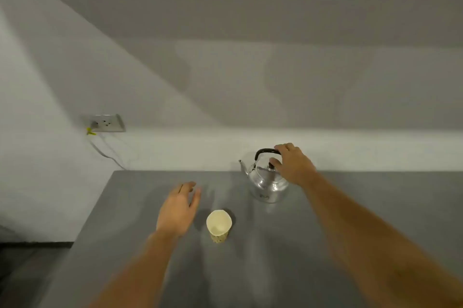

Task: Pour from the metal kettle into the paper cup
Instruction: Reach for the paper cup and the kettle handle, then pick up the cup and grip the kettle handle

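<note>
At the kettle's handle: the right hand (292, 164) is curled over the black arched handle (265, 151), fingers draped across its right end, thumb by the lid knob (271, 166); whether the grip is fully clenched cannot be told.
Left hand (179, 208): spread wide, nothing held; it is seen just left of the paper cup (219, 225), not touching it.
Metal kettle (266, 182): polished and rounded, stood upright at the table's far edge; the short spout (242, 165) is pointed left; the lid is on, so the contents cannot be seen.
Cup: upright, near and left of the kettle, well apart; a pale interior is shown, apparently with nothing in it; a speckled tan band is seen at the base.
Surface: a smooth matte grey table (325, 245); soft shadows are cast on it.
Room: a plain pale wall; a wall socket (106, 122) with a thin cable (105, 154) is set at left.
</note>
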Demonstrator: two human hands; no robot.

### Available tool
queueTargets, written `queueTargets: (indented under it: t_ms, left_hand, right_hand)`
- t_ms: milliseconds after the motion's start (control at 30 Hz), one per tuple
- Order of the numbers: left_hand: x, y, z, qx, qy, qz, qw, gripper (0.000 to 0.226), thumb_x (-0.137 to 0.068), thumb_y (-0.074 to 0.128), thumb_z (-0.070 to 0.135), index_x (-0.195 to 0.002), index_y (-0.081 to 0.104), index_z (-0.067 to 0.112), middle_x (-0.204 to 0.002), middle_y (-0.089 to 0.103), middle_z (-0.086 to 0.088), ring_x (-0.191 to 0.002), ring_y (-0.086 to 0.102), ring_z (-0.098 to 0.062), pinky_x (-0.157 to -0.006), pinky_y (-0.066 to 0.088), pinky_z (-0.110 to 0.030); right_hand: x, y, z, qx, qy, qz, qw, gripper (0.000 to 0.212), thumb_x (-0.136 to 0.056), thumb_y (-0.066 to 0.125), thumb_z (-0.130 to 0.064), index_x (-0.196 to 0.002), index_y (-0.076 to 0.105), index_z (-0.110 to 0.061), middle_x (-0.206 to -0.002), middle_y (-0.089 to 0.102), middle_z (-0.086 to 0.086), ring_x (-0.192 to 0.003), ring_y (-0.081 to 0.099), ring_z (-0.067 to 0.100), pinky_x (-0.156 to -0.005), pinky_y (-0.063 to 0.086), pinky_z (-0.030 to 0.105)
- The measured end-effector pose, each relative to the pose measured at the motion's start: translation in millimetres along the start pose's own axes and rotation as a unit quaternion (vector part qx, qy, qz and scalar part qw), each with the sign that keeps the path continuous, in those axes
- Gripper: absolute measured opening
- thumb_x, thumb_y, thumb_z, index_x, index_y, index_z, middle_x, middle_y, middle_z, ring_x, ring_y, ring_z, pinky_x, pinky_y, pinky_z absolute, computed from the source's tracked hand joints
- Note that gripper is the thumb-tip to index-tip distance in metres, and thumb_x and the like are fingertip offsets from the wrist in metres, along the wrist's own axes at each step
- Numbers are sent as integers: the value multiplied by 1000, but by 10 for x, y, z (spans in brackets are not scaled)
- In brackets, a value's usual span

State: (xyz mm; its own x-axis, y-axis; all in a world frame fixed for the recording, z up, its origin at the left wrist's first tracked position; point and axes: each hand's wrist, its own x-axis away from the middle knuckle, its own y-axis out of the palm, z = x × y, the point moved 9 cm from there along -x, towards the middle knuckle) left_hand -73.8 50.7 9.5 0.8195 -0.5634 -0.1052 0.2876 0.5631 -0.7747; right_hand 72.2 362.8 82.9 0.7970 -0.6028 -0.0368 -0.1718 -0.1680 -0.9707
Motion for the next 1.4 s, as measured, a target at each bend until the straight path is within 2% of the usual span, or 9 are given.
queueTargets:
  t_ms: [167, 400, 600, 700, 800, 933, 1100, 1200, 1400]
  left_hand:
    - [-95, 180, -279, 6, -30, 2, 1000, 39, -100, 44, 46, -131, 56, 26, -130, 58, 9, -118, 58, -14, -91, 50, -32]
    - [138, 551, -694, -14, -63, -32, 997, 38, -98, 52, 29, -135, 55, 20, -132, 58, 2, -119, 59, -21, -94, 48, -34]
    - [430, 828, -789, 7, -65, -115, 991, 58, -88, 59, 13, -144, 47, 24, -136, 54, -1, -125, 54, -23, -101, 41, -27]
    - [560, 898, -751, 59, -63, -146, 986, 76, -81, 65, 22, -150, 36, 34, -135, 47, 12, -128, 47, -15, -101, 33, -20]
    - [655, 985, -661, 78, -51, -167, 981, 100, -69, 77, 46, -152, 22, 45, -133, 39, 24, -124, 35, -4, -106, 34, -26]
    - [699, 1088, -528, 131, -73, -154, 976, 117, -54, 88, 52, -153, 28, 36, -139, 46, 15, -129, 38, -7, -110, 35, -29]
    - [684, 1166, -304, 285, -113, -99, 947, 93, -51, 98, 24, -131, 52, 33, -122, 67, 8, -108, 64, -3, -93, 51, -21]
    - [670, 1216, -249, 321, -143, -72, 933, 77, -55, 98, 15, -115, 55, 37, -112, 70, 9, -95, 65, 6, -76, 48, -6]
    - [641, 1285, -271, 329, -181, -51, 925, 66, -60, 96, 18, -109, 56, 37, -105, 70, 12, -90, 64, 6, -73, 47, -12]
  right_hand:
    - [-419, 310, 160, -24, 37, -62, 997, 56, -100, 47, -51, -142, 47, -14, -138, 53, 12, -124, 48, 31, -100, 44, 45]
    - [-646, 480, 314, -139, 93, -48, 985, 54, -88, 48, -72, -82, 56, -19, -73, 63, 0, -69, 58, 17, -56, 40, 31]
    - [-612, 497, 287, -154, 101, -44, 982, 65, -83, 54, -76, -59, 48, -15, -56, 53, -2, -56, 51, 15, -50, 32, 30]
    - [-487, 483, 264, -160, 106, -30, 981, 66, -79, 57, -76, -57, 49, -15, -51, 50, -3, -53, 50, 15, -48, 31, 30]
    - [-351, 453, 215, -158, 106, -28, 981, 67, -76, 59, -77, -59, 55, -13, -51, 53, 0, -53, 53, 16, -48, 34, 30]
    - [-189, 369, 135, -147, 95, -19, 984, 73, -72, 58, -80, -59, 56, -9, -48, 50, 1, -51, 53, 18, -47, 37, 30]
    - [-29, 265, 50, -145, 79, -13, 986, 81, -66, 56, -86, -66, 63, -5, -51, 52, 2, -49, 51, 15, -46, 37, 28]
    - [47, 229, -26, -139, 59, -16, 988, 75, -62, 57, -88, -62, 64, -13, -56, 61, 3, -52, 55, 12, -47, 36, 27]
    - [183, 219, -242, -127, 16, -39, 991, 72, -62, 61, -85, -57, 57, -14, -46, 52, -4, -49, 51, 12, -46, 36, 27]
